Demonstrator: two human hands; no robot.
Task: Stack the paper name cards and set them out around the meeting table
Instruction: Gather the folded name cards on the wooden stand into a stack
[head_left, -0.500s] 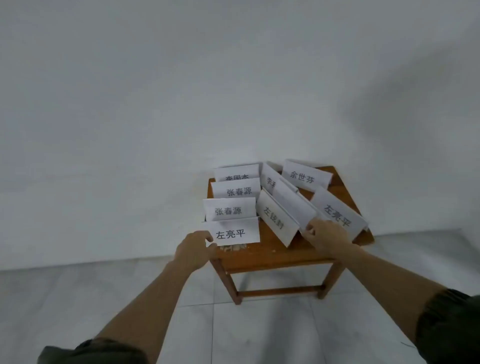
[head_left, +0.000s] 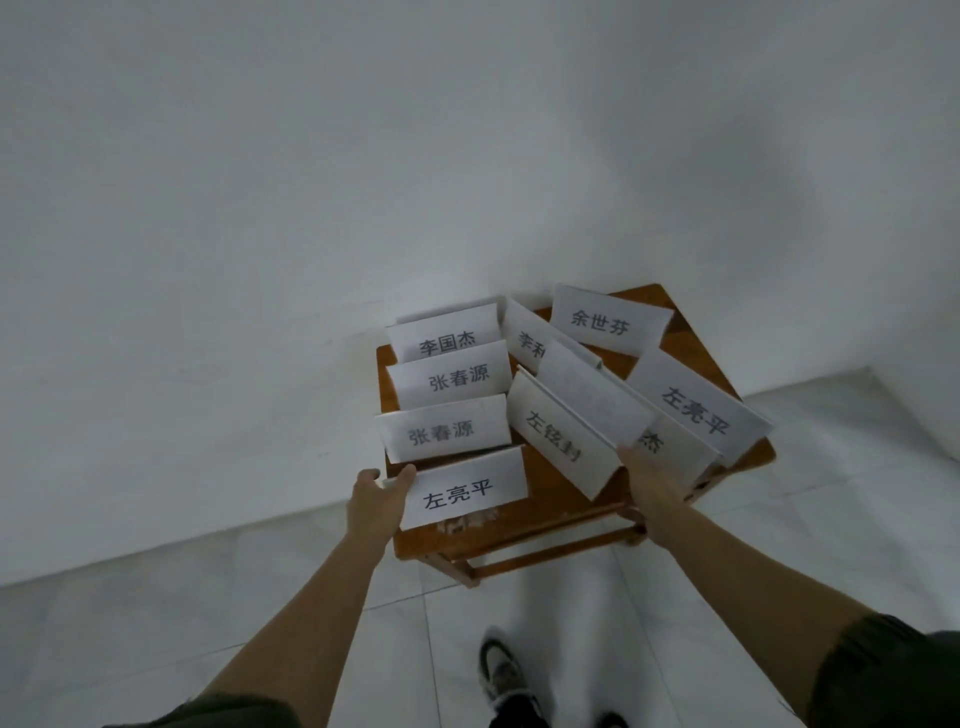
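Left hand pinches the left edge of the nearest name card, thumb in front, fingers behind. My right hand meets the tilted cards; I cannot tell whether it grips. All the cards crowd the small wooden table. I should nest each folded card squarely, creases aligned, without crushing them.

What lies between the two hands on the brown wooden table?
Head view: the white folded paper card 左亮平, bare tabletop, then the near corner of the white card 左铭封.
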